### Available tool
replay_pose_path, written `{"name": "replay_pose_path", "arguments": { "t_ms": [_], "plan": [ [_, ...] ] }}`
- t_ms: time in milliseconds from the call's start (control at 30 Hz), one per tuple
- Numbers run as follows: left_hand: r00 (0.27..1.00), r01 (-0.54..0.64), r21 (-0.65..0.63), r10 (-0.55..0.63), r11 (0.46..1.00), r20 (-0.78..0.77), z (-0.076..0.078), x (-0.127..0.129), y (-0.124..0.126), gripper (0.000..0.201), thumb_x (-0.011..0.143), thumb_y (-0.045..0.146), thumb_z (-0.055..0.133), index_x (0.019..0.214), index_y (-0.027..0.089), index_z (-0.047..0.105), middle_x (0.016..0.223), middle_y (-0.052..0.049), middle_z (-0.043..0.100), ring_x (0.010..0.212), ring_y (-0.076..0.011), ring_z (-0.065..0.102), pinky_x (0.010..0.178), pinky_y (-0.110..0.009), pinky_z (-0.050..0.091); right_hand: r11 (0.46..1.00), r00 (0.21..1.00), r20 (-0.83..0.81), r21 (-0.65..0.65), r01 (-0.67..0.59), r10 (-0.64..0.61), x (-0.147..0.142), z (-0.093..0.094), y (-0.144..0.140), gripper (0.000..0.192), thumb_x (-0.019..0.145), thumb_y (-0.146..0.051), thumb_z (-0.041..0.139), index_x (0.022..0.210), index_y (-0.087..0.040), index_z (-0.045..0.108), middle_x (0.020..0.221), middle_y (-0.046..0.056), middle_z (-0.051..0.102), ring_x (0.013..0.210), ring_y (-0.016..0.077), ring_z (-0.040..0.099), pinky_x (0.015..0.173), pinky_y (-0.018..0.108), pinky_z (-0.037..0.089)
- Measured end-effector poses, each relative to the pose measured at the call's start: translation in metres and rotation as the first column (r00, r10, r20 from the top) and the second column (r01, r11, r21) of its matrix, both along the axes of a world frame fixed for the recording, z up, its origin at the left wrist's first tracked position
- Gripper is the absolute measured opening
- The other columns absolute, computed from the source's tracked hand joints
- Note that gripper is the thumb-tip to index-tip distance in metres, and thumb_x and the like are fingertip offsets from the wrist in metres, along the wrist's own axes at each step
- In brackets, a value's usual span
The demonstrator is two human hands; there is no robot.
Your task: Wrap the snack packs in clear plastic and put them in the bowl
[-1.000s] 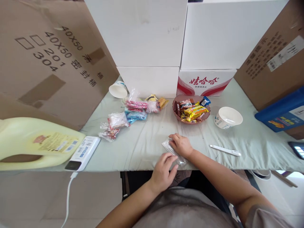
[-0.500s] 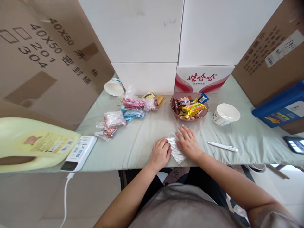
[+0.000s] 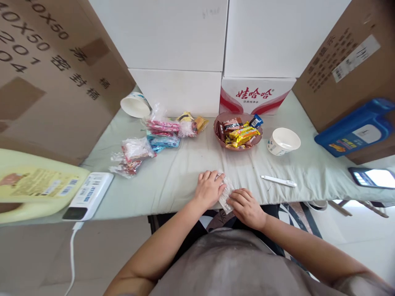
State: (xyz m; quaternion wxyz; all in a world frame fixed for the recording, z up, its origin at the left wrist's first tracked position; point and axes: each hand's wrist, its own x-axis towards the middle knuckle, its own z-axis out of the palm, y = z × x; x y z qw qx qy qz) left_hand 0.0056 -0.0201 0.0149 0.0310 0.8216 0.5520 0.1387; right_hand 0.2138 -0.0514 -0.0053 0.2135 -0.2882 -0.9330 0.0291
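Note:
A small clear plastic bag (image 3: 226, 193) lies flat at the near edge of the green-covered table (image 3: 173, 176). My left hand (image 3: 210, 189) rests on the bag's far left part, fingers spread over it. Its near end at the table edge is under the fingers of my right hand (image 3: 246, 206). Beyond them stands a brown bowl (image 3: 238, 134) filled with wrapped candies, and a white pen (image 3: 278, 181) lies to the right.
Several filled candy bags (image 3: 157, 135) lie at the left middle. A paper cup (image 3: 283, 141) stands right of the bowl, another cup (image 3: 135, 105) lies on its side. Cardboard and white boxes wall the back. A yellow jug (image 3: 33, 185), a white sealer device (image 3: 88, 195), a phone (image 3: 372, 177).
My right hand slid from the bag's far end back to its near end at the table edge. My left hand moved up onto the bag. The view shifted left and down.

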Motion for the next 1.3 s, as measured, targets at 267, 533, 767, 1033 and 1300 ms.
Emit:
{"name": "replay_pose_path", "arguments": {
  "t_ms": [267, 533, 767, 1033, 1300],
  "plan": [
    [0.971, 0.193, 0.034, -0.196, 0.981, 0.136, -0.014, 0.005, -0.006, 0.053, 0.090, 0.036, 0.055, 0.140, 0.025, 0.041, 0.132, -0.011, 0.055, 0.117, -0.0267, 0.051, 0.101, -0.047, 0.033, 0.961, 0.963, -0.006, -0.063, -0.270, 0.270, -0.002, 0.021, -0.008, 0.023, 0.096, -0.015, 0.040, 0.105, -0.015, 0.061, 0.086, 0.006, 0.065, 0.082, 0.0165, 0.059, 0.078, 0.031, 0.047],
    [0.865, 0.105, 0.062, -0.122, 0.993, 0.487, -0.028, -0.009, 0.000, 0.052, 0.091, 0.010, 0.039, 0.141, 0.024, 0.033, 0.139, -0.013, 0.048, 0.116, -0.0214, 0.056, 0.101, -0.043, 0.042, 0.974, 0.973, 0.223, -0.229, -0.008, 0.061, -0.025, 0.035, 0.052, 0.021, 0.098, -0.026, 0.044, 0.105, -0.016, 0.061, 0.084, 0.005, 0.066, 0.072, 0.0137, 0.061, 0.062, 0.024, 0.039],
    [0.826, 0.093, 0.055, -0.108, 0.994, 0.553, -0.032, -0.009, 0.000, 0.060, 0.081, -0.003, 0.034, 0.135, 0.023, 0.039, 0.135, -0.011, 0.049, 0.120, -0.0203, 0.054, 0.103, -0.045, 0.044, 0.876, 0.899, 0.393, -0.345, 0.338, -0.192, -0.042, 0.024, 0.061, 0.028, 0.100, -0.029, 0.034, 0.112, -0.017, 0.056, 0.098, 0.008, 0.068, 0.082, 0.0174, 0.066, 0.067, 0.026, 0.042],
    [0.881, 0.036, 0.218, -0.134, 0.975, 0.453, -0.023, -0.005, -0.005, 0.038, 0.085, 0.005, 0.039, 0.118, 0.018, 0.053, 0.117, -0.012, 0.059, 0.112, -0.0233, 0.055, 0.095, -0.044, 0.047, 0.835, 0.840, 0.470, -0.318, 0.449, -0.272, -0.058, 0.029, 0.062, 0.025, 0.099, -0.026, 0.033, 0.109, -0.016, 0.053, 0.095, 0.011, 0.069, 0.078, 0.0207, 0.067, 0.064, 0.028, 0.044],
    [0.954, 0.168, 0.093, -0.185, 0.981, 0.237, -0.015, 0.002, -0.012, 0.009, 0.087, 0.018, 0.054, 0.090, 0.018, 0.062, 0.098, -0.009, 0.063, 0.100, -0.0246, 0.055, 0.089, -0.043, 0.047, 0.781, 0.751, 0.498, -0.208, 0.588, -0.433, -0.030, 0.031, 0.084, 0.029, 0.100, -0.033, 0.032, 0.107, -0.014, 0.054, 0.094, 0.014, 0.065, 0.081, 0.0232, 0.065, 0.067, 0.030, 0.044]
  ]
}}
